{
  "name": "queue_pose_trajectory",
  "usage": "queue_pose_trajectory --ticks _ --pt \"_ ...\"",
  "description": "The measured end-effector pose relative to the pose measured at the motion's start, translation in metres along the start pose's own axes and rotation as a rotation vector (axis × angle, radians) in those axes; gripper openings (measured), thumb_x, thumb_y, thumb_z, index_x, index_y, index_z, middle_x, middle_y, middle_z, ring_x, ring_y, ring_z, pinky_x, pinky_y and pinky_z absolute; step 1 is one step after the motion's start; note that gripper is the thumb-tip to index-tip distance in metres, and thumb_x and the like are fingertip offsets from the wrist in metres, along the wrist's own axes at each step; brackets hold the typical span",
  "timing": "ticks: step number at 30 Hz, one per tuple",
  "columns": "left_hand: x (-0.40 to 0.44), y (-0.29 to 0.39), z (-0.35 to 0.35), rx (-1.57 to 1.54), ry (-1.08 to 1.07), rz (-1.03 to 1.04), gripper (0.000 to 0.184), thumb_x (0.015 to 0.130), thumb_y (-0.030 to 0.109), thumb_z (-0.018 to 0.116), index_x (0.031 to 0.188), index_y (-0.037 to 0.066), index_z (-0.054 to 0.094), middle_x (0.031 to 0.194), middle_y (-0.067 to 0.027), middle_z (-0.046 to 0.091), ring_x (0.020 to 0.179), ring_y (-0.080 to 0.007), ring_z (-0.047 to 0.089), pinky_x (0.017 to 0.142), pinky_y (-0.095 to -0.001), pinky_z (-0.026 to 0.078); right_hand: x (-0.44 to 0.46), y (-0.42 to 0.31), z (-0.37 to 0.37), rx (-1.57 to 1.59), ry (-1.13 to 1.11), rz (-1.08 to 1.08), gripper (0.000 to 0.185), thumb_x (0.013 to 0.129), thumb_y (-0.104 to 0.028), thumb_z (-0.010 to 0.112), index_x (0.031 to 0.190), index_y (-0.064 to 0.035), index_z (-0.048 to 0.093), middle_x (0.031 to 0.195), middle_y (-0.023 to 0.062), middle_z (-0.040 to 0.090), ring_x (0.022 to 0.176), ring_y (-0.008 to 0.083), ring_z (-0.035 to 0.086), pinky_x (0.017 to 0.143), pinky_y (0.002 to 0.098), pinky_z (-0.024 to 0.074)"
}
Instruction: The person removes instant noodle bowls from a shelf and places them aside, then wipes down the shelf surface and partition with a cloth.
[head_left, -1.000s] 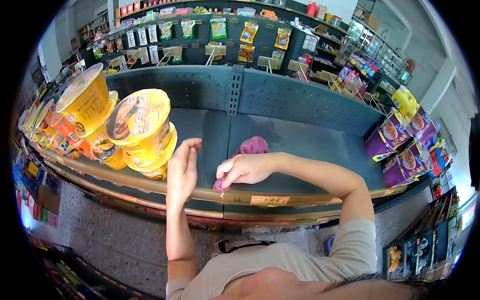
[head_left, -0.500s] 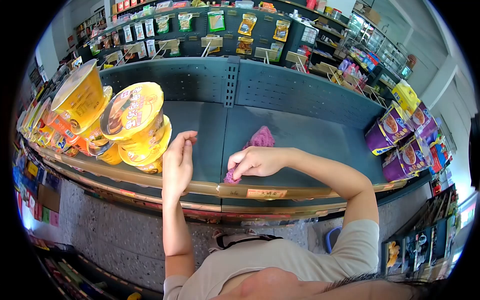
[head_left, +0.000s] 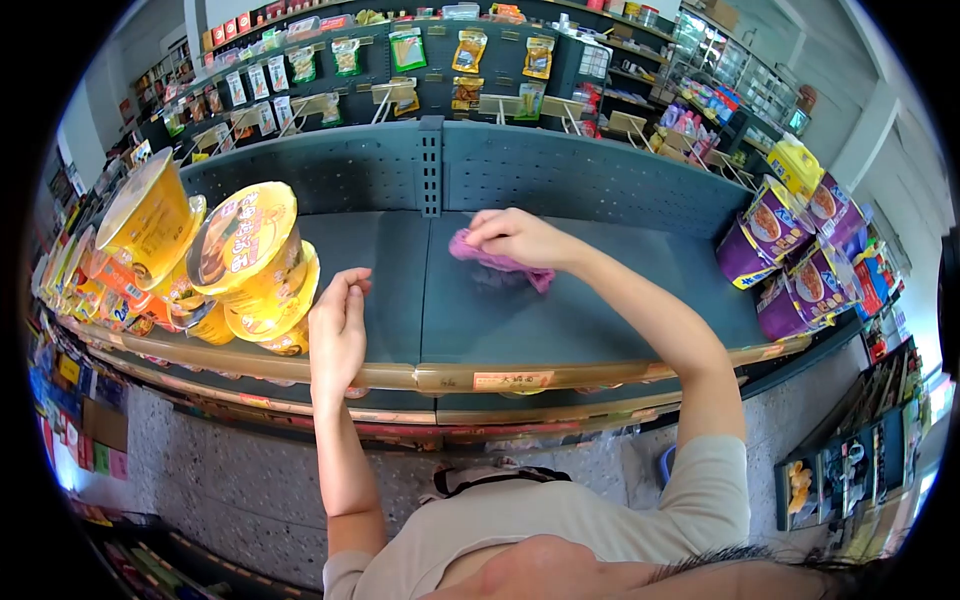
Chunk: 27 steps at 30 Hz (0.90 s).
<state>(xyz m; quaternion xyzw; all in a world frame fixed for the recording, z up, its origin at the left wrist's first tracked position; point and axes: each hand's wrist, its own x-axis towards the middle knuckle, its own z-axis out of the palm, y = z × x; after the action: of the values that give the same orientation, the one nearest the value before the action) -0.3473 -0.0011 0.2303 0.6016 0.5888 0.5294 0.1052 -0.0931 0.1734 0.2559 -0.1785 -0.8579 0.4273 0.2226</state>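
Note:
My right hand (head_left: 508, 238) is closed on a crumpled purple cloth (head_left: 500, 262), which lies on the dark shelf (head_left: 560, 310) near its back panel. A damp-looking patch shows beside the cloth. My left hand (head_left: 338, 330) is raised over the shelf's front edge, its fingers together and slightly curled, with nothing visible in it. Just left of that hand stand stacked yellow noodle bowls (head_left: 250, 250), the upper ones tilted.
More bowls (head_left: 150, 225) fill the shelf's left end. Purple noodle tubs (head_left: 780, 225) and a yellow container (head_left: 795, 168) are at the right end. A tan strip with a price label (head_left: 512, 381) runs along the front. Hanging packets (head_left: 408, 50) are behind the back panel.
My right hand has moved from the front edge towards the back of the shelf, taking the cloth with it. My left hand stays near the yellow bowls. The view has shifted slightly.

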Motion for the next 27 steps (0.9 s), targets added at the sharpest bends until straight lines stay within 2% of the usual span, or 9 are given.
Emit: queue_pose_trajectory --ticks 2,5,8,12,20,24,27 --pt "0.000 -0.002 0.001 -0.001 -0.002 0.012 0.022 0.100 0.006 0.047 0.115 0.000 0.062 0.094 -0.0172 0.070 0.091 -0.0262 0.069 0.081 -0.0339 0.052 0.013 0.006 0.013 -0.297 0.108 0.015 0.021 0.086 0.006 0.057 0.102 0.0015 0.071 0.098 0.0105 0.063 0.092 0.0230 0.060 0.081 0.0303 0.0466" --pt "0.000 -0.003 0.000 -0.024 0.004 0.026 0.021 0.100 0.006 0.047 0.115 -0.001 0.062 0.092 -0.0164 0.069 0.089 -0.0244 0.068 0.079 -0.0322 0.052 0.020 0.036 0.030 -0.496 0.016 -0.090 0.031 0.087 0.009 0.052 0.109 -0.0017 0.070 0.102 0.0151 0.061 0.091 0.0302 0.062 0.082 0.0357 0.0490" --pt "-0.001 0.000 0.000 -0.021 0.009 0.016 0.021 0.100 0.006 0.048 0.114 -0.001 0.062 0.092 -0.0171 0.069 0.088 -0.0249 0.068 0.079 -0.0326 0.052 0.013 0.025 0.032 -0.396 0.014 -0.036 0.034 0.080 0.009 0.050 0.105 -0.0027 0.070 0.100 0.0175 0.060 0.092 0.0344 0.060 0.080 0.0381 0.0478" --pt "0.000 -0.001 0.001 -0.016 0.025 0.021 0.021 0.100 0.005 0.047 0.114 -0.001 0.062 0.093 -0.0176 0.069 0.088 -0.0257 0.068 0.079 -0.0333 0.052 0.001 0.016 0.039 -0.339 -0.051 -0.074 0.038 0.079 0.011 0.050 0.109 -0.0023 0.070 0.104 0.0177 0.059 0.093 0.0336 0.061 0.080 0.0376 0.0487" --pt "0.000 -0.003 0.003 -0.005 0.021 0.026 0.022 0.099 0.005 0.047 0.114 -0.001 0.062 0.093 -0.0169 0.069 0.089 -0.0255 0.068 0.079 -0.0336 0.052 -0.032 -0.014 0.058 -0.299 -0.183 -0.221 0.031 0.083 0.007 0.054 0.108 -0.0022 0.070 0.103 0.0176 0.061 0.093 0.0344 0.061 0.080 0.0389 0.0484" --pt "0.000 0.000 0.004 0.005 0.002 0.026 0.022 0.099 0.004 0.047 0.114 -0.001 0.062 0.092 -0.0163 0.069 0.089 -0.0245 0.068 0.080 -0.0331 0.052 -0.047 -0.029 0.058 -0.216 -0.333 -0.199 0.028 0.087 0.004 0.054 0.109 -0.0030 0.070 0.104 0.0168 0.062 0.094 0.0336 0.061 0.080 0.0382 0.0473" --pt "0.001 0.001 0.005 0.010 -0.023 0.024 0.021 0.099 0.004 0.047 0.113 -0.001 0.062 0.093 -0.0162 0.069 0.089 -0.0243 0.068 0.080 -0.0328 0.052 -0.056 -0.047 0.048 -0.162 -0.477 -0.102 0.028 0.088 0.002 0.055 0.110 -0.0039 0.071 0.104 0.0147 0.062 0.094 0.0291 0.061 0.081 0.0363 0.0469"
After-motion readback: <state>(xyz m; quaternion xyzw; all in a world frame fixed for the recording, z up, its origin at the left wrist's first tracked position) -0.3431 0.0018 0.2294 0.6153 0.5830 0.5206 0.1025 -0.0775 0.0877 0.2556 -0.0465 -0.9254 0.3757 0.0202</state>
